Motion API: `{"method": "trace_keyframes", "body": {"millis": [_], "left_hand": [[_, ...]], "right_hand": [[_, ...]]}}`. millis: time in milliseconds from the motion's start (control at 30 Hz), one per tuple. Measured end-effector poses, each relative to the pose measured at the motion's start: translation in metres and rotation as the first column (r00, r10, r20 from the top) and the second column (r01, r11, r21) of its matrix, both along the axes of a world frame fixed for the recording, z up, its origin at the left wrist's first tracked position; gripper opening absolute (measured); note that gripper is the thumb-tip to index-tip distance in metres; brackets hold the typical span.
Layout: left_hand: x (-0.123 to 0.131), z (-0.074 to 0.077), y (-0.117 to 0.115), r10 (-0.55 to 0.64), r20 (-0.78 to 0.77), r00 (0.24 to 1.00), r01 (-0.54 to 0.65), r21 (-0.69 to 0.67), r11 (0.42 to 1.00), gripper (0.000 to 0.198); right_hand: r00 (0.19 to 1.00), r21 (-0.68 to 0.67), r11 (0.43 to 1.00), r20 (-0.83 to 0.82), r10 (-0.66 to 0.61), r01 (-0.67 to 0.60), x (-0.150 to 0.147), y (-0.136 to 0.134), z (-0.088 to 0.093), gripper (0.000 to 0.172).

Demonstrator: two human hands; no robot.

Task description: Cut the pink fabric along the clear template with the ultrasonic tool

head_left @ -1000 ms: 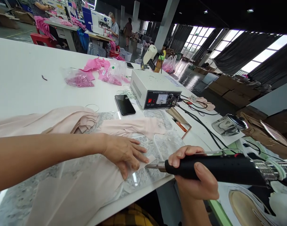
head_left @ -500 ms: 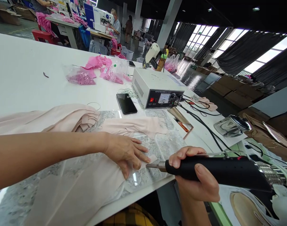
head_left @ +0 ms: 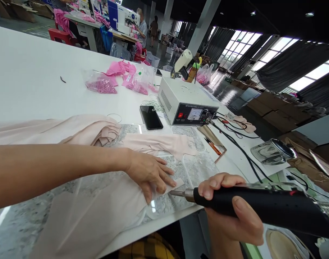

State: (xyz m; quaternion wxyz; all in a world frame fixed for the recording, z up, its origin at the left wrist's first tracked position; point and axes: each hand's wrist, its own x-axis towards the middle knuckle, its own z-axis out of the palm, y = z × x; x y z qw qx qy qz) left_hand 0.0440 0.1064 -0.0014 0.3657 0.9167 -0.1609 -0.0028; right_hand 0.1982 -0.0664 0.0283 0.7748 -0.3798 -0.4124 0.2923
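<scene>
The left hand [head_left: 148, 171] lies palm-down on the pale fabric [head_left: 99, 212], fingers spread; right of the fabric, the right hand [head_left: 238, 223] (thumb along the near side) grips a black tool [head_left: 272, 205].

On the white table [head_left: 37, 79], a black smartphone [head_left: 151, 118] is lying beside tangled pale cord [head_left: 154, 104]; two clear plastic bags of pink pieces [head_left: 101, 86] are sitting farther back; a lidded glass jar [head_left: 269, 151] is resting near the right edge. Beyond, a co-worker [head_left: 143, 28] is working at a blue-and-white sewing machine [head_left: 123, 19], and a red stool [head_left: 60, 36] is standing farther left
</scene>
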Motion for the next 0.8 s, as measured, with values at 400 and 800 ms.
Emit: {"method": "trace_keyframes", "body": {"millis": [400, 800], "left_hand": [[0.0005, -0.0031, -0.0001, 0.042, 0.009, 0.999, -0.041, -0.051, 0.998, 0.024], [0.0001, -0.0009, -0.0002, 0.042, 0.008, 0.999, -0.042, -0.050, 0.998, 0.022]], "right_hand": [[1.000, -0.033, 0.999, 0.017, 0.006, -0.005, -0.0083, 0.0004, -0.0036, 0.015], [0.999, -0.036, 0.999, 0.022, 0.027, -0.026, -0.0110, -0.0007, -0.0018, 0.014]]}}
